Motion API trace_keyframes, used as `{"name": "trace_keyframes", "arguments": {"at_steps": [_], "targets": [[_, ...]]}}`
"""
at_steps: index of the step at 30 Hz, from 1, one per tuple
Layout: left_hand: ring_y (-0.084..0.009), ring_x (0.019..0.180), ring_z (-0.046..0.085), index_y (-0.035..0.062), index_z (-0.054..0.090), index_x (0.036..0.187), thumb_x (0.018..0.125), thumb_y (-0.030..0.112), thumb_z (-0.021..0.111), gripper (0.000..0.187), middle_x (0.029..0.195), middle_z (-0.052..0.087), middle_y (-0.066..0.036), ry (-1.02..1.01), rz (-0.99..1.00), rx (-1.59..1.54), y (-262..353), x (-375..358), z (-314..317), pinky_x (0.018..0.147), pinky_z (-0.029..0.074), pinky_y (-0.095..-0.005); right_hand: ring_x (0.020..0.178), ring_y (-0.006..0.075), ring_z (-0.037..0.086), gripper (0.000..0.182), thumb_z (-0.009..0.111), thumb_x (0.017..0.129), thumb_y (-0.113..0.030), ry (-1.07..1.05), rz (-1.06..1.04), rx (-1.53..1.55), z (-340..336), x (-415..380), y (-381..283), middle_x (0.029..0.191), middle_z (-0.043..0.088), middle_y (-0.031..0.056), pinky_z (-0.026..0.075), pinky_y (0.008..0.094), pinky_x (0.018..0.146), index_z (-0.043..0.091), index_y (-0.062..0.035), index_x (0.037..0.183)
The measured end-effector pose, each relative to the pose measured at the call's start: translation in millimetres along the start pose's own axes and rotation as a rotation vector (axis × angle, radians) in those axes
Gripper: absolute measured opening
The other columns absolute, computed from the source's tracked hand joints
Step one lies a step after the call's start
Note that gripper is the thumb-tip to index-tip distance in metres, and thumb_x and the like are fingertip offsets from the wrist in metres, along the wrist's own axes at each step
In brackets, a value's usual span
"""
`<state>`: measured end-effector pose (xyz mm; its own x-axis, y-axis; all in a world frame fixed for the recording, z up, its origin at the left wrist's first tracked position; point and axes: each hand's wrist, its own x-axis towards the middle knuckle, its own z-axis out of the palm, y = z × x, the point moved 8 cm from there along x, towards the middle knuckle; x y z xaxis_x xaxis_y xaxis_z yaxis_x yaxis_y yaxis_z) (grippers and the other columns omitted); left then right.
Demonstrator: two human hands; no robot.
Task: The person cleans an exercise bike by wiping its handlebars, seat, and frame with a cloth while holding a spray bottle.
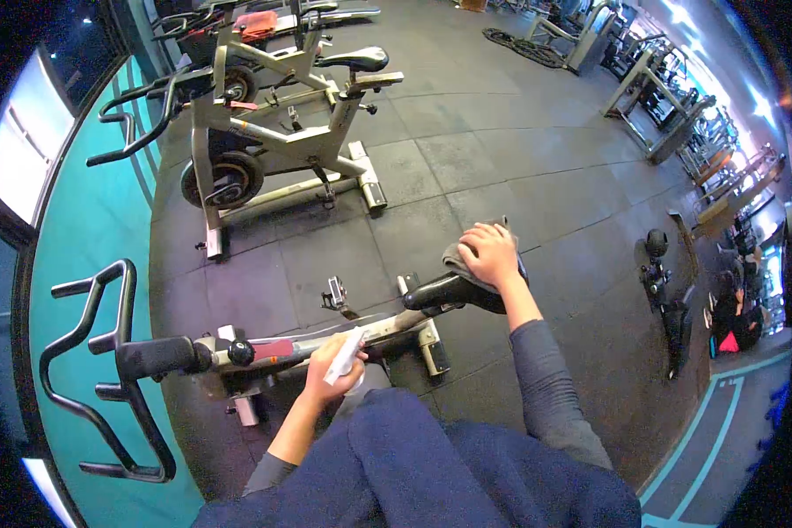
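My right hand [487,252] presses a grey cloth [457,258] onto the wide rear of a black bike saddle [444,293]. Its fingers are bent over the cloth. Lower and to the left, my left hand [328,370] is closed around what looks like a white spray bottle [347,354]; most of its body is hidden by the hand and my clothing. That hand is above the frame of the exercise bike [383,331]. The bike's black handlebar [130,370] reaches out to the left, and a pedal [335,295] shows beyond the frame.
Another exercise bike [282,141] stands ahead, with more bikes behind it. Windows and a teal strip [75,220] run along the left. Weight machines [660,106] line the right side, where a person [736,321] is near the edge. Dark tiles [502,158] cover the floor.
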<state>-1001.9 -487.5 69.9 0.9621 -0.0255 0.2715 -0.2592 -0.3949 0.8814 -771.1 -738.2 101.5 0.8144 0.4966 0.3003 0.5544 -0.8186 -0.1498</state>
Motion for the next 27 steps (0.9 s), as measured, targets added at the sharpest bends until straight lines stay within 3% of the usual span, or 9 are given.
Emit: {"name": "trace_keyframes", "arguments": {"at_steps": [5,8,12,16,18,20,22,25,27], "targets": [[-0.0231,0.076,0.07,-0.0002,0.061,0.102,0.069,0.001,0.062,0.033,0.092,0.064,-0.012,0.13,-0.045,-0.044,0.2,-13.9,-29.2,0.072,0.054,-0.0345,0.117,0.0216,0.054,0.032,0.052,0.086,-0.038,-0.071,-0.061,-0.117,9.5,-4.2,-15.7,0.105,0.068,0.0023,0.029,0.0475,0.107,0.071,-0.0127,0.09],[-0.0219,0.073,0.07,0.0005,0.061,0.1,0.07,0.0,0.062,0.03,0.092,0.065,-0.011,0.196,-0.052,-0.079,-6.9,-19.6,-37.4,0.07,0.054,-0.0339,0.09,0.025,0.063,0.031,0.052,0.084,-0.037,-0.177,-0.137,0.038,25.4,-15.8,-65.4,0.087,0.07,0.0067,0.041,0.0431,0.091,0.07,-0.0116,0.08],[-0.0218,0.074,0.07,0.0009,0.061,0.099,0.07,0.0,0.062,0.03,0.09,0.065,-0.01,0.144,-0.016,0.018,2.6,-13.6,-30.6,0.071,0.053,-0.0342,0.075,0.0255,0.061,0.025,0.058,0.079,-0.033,0.126,-0.185,0.019,27.4,-29.0,-144.7,0.073,0.064,0.0073,0.044,0.0409,0.081,0.062,-0.0107,0.069],[-0.0223,0.075,0.069,0.0,0.061,0.099,0.069,0.001,0.063,0.03,0.089,0.065,-0.01,0.084,0.046,0.035,26.6,1.7,-18.5,0.072,0.051,-0.0352,0.077,0.0242,0.059,0.025,0.06,0.079,-0.035,0.145,-0.299,-0.008,30.1,-37.2,-161.9,0.073,0.06,0.0049,0.044,0.0402,0.081,0.06,-0.0112,0.072],[-0.0227,0.076,0.069,-0.0004,0.061,0.099,0.069,0.002,0.063,0.03,0.09,0.065,-0.011,0.069,0.006,-0.056,14.5,1.0,-6.7,0.074,0.052,-0.0353,0.079,0.0237,0.058,0.025,0.062,0.079,-0.036,0.185,-0.381,0.099,16.1,-41.0,-152.3,0.077,0.059,0.004,0.044,0.0398,0.082,0.06,-0.0112,0.078],[-0.0227,0.078,0.069,0.0,0.061,0.1,0.07,0.003,0.063,0.031,0.093,0.066,-0.01,0.046,-0.012,-0.135,10.6,3.8,2.9,0.076,0.052,-0.0354,0.101,0.0257,0.06,0.032,0.062,0.082,-0.037,0.169,-0.228,0.154,-0.6,-45.7,-118.1,0.101,0.065,0.0073,0.042,0.0423,0.093,0.064,-0.0106,0.1],[-0.0222,0.079,0.07,0.0005,0.061,0.101,0.07,0.002,0.063,0.031,0.095,0.066,-0.01,0.009,0.067,-0.05,6.3,3.3,11.5,0.078,0.052,-0.0349,0.118,0.027,0.053,0.04,0.058,0.085,-0.039,0.179,-0.073,0.035,-5.2,-55.6,-72.6,0.122,0.061,0.0105,0.036,0.0439,0.103,0.063,-0.0111,0.113],[-0.0209,0.079,0.07,0.0008,0.061,0.104,0.071,0.002,0.063,0.033,0.096,0.066,-0.009,-0.079,0.056,-0.09,8.1,8.3,27.3,0.077,0.053,-0.034,0.13,0.0261,0.042,0.043,0.054,0.087,-0.038,0.201,0.038,-0.058,-19.5,-63.3,-37.5,0.137,0.051,0.0099,0.028,0.045,0.109,0.061,-0.0124,0.12],[-0.0207,0.079,0.07,0.0009,0.061,0.104,0.071,0.002,0.064,0.034,0.096,0.066,-0.009,-0.111,0.046,-0.109,11.6,12.7,34.7,0.077,0.053,-0.034,0.131,0.0259,0.042,0.043,0.054,0.086,-0.038,0.206,0.084,-0.101,-16.5,-53.3,-27.4,0.137,0.051,0.0093,0.027,0.0455,0.109,0.061,-0.0132,0.12]]}}
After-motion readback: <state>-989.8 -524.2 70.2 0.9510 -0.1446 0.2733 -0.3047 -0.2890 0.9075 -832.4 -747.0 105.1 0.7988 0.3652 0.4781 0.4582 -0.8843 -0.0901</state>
